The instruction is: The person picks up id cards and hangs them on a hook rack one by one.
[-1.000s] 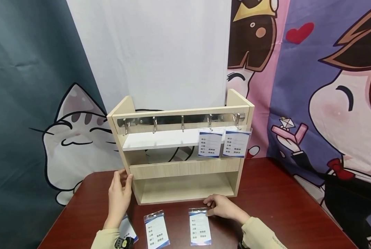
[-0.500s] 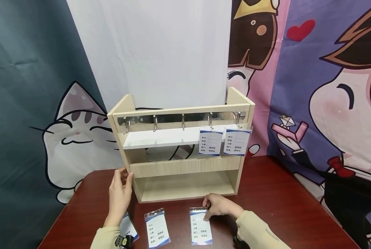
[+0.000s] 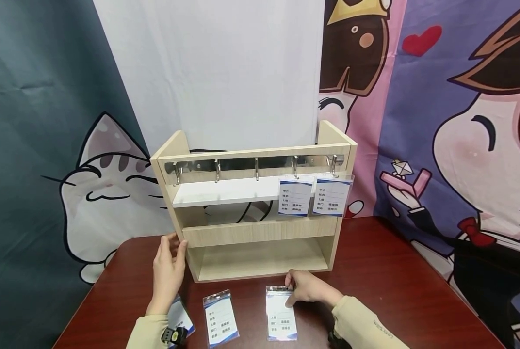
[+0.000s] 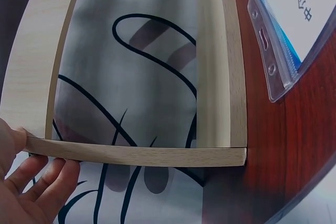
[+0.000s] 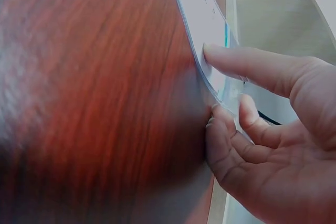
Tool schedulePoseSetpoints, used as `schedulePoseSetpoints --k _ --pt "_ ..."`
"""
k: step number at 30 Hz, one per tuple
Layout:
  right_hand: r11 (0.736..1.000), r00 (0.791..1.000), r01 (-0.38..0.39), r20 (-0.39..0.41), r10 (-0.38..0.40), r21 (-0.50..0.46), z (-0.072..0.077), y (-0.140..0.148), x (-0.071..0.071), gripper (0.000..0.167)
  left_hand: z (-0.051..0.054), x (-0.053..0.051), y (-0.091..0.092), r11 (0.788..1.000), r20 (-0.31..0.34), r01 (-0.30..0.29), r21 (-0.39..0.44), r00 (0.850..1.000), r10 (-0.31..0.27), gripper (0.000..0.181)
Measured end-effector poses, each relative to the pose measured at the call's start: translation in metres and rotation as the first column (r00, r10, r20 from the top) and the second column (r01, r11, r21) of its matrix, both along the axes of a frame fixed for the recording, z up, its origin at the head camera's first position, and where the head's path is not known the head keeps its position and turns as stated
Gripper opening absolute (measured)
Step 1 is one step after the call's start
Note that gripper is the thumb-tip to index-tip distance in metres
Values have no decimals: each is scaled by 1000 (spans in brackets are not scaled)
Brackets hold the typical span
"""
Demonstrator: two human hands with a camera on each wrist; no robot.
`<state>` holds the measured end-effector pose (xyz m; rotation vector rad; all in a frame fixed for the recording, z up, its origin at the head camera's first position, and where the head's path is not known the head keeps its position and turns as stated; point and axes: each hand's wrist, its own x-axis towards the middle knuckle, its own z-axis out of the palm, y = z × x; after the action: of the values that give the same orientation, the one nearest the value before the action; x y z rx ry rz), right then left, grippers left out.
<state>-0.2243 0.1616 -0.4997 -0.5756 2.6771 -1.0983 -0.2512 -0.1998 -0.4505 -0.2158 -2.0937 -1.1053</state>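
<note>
Left hand (image 3: 168, 271), lower left: part-closed, gripping rack (image 3: 260, 235) side | badge (image 3: 280, 315), lower centre, at surface (image 3: 395, 271) | right hand (image 3: 310, 287), lower centre-right: nearly closed, pinching badge's upper right edge | judged best: steady rack, peel gently, no creasing.

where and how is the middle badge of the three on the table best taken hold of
Likely by the clear top strip of the middle badge, pinched at its right corner, coming from the right. The badge lies flat with that end toward the wooden shelf, and bare table borders its right edge.
</note>
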Motion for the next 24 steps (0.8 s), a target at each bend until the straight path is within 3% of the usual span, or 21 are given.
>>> schedulePoseSetpoints --k 14,24 --pt "998 999 -32 19 33 -56 2 3 4 40 -1 0 1 1000 13 -12 5 1000 12 29" --pt "985 998 -57 -14 55 -164 -4 7 4 39 0 -1 1 1000 11 -10 11 1000 10 28"
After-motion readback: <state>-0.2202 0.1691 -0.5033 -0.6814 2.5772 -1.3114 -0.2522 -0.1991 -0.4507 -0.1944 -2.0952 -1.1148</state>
